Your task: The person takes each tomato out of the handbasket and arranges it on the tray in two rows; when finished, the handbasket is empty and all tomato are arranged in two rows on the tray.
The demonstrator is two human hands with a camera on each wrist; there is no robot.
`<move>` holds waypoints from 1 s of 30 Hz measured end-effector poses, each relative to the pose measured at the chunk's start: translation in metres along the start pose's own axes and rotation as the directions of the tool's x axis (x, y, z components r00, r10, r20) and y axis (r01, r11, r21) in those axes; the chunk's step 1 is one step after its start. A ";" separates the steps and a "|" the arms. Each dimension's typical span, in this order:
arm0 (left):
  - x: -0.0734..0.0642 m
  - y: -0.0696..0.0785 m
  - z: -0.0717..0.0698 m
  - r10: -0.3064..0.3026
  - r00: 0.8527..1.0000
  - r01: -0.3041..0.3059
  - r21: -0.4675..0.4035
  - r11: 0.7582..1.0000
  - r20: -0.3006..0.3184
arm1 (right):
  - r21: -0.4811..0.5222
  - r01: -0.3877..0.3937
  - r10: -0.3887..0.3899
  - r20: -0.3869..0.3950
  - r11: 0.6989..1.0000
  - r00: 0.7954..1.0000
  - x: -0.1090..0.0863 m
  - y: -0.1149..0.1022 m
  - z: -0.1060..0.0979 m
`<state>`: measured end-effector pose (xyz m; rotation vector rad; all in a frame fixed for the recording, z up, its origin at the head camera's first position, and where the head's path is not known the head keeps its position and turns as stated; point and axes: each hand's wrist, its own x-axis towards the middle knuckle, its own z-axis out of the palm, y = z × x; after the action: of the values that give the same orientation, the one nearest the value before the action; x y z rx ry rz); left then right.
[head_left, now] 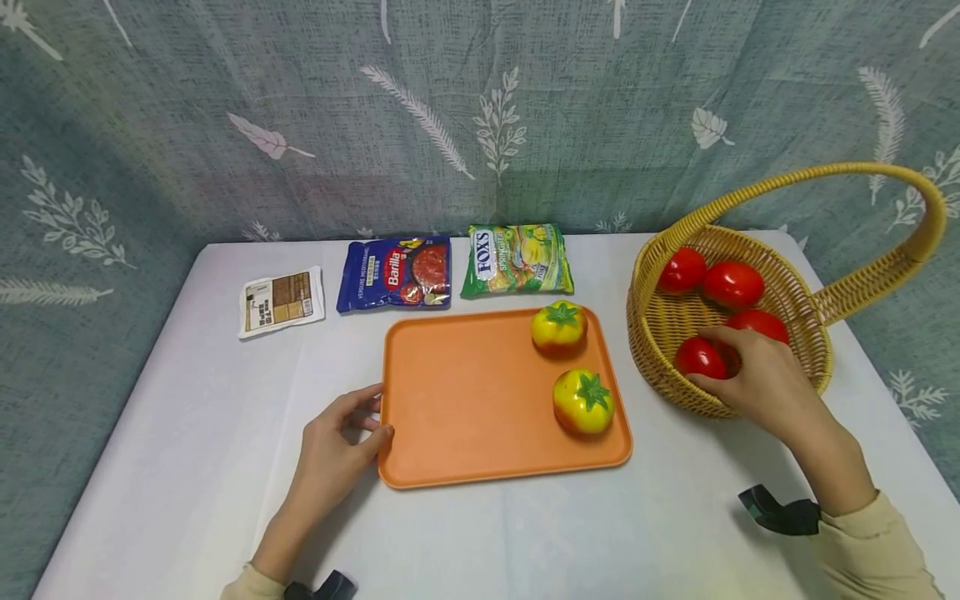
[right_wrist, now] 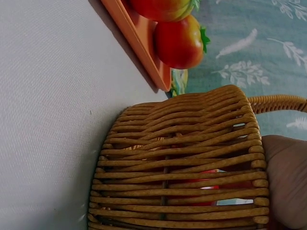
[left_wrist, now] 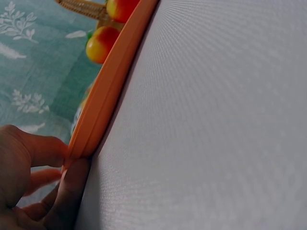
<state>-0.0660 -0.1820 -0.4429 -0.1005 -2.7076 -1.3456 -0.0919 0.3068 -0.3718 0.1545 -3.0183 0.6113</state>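
Note:
My left hand (head_left: 333,450) pinches the left rim of an orange tray (head_left: 480,400) between thumb and fingers; the left wrist view shows this grip at the tray's corner. Two yellow-and-red tomatoes with green leafy tops, a far one (head_left: 558,327) and a near one (head_left: 583,402), rest at the tray's right end. Reaching into a wicker basket (head_left: 667,367), my right hand (head_left: 765,379) has thumb and fingers round a red tomato (head_left: 699,358). Several more red tomatoes (head_left: 733,284) lie in the basket. In the right wrist view the woven side hides most of that hand.
Behind the tray lie a blue Barilla pouch (head_left: 395,273) and a green Fox's bag (head_left: 517,260). A small white-and-brown packet (head_left: 281,302) is at the back left. The basket's tall handle (head_left: 810,173) arches out to the right. Patterned cloth (head_left: 300,125) hangs behind the white table (head_left: 187,433).

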 end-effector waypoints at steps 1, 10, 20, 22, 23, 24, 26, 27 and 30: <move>0.000 0.000 0.000 0.000 1.000 0.000 0.001 1.000 0.000 | 0.003 0.000 0.000 0.001 1.000 1.000 0.000 0.000 0.000; -0.001 -0.002 0.000 0.003 1.000 -0.003 -0.003 1.000 0.000 | -0.012 0.023 -0.023 -0.048 1.000 0.999 -0.002 -0.002 -0.002; 0.000 -0.002 0.000 -0.002 1.000 0.002 -0.010 1.000 0.007 | 0.020 0.011 -0.009 -0.092 1.000 0.996 -0.009 -0.004 -0.006; 0.000 -0.002 0.000 -0.003 1.000 0.003 -0.009 1.000 0.008 | 0.031 0.010 -0.007 -0.108 0.999 0.994 -0.011 -0.004 -0.006; 0.000 -0.002 0.000 -0.003 1.000 0.003 -0.008 1.000 0.008 | 0.037 0.009 -0.005 -0.114 0.999 0.993 -0.011 -0.004 -0.007; 0.000 -0.002 0.000 -0.004 1.000 0.004 -0.008 1.000 0.007 | 0.043 0.006 -0.001 -0.119 0.999 0.993 -0.012 -0.005 -0.007; -0.001 -0.002 0.000 -0.006 1.000 0.006 -0.008 1.000 0.007 | 0.058 -0.002 0.009 -0.126 0.998 0.992 -0.012 -0.005 -0.007; -0.001 -0.002 0.000 -0.007 1.000 0.007 -0.005 1.000 0.008 | 0.062 -0.006 0.014 -0.128 0.998 0.992 -0.012 -0.006 -0.008; 0.000 -0.002 0.000 -0.003 1.000 0.003 -0.004 1.000 0.005 | 0.066 -0.017 0.025 -0.126 0.998 0.992 -0.013 -0.007 -0.009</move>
<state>-0.0659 -0.1831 -0.4444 -0.1006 -2.7101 -1.3537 -0.0779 0.3054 -0.3617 0.0840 -2.8834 0.6940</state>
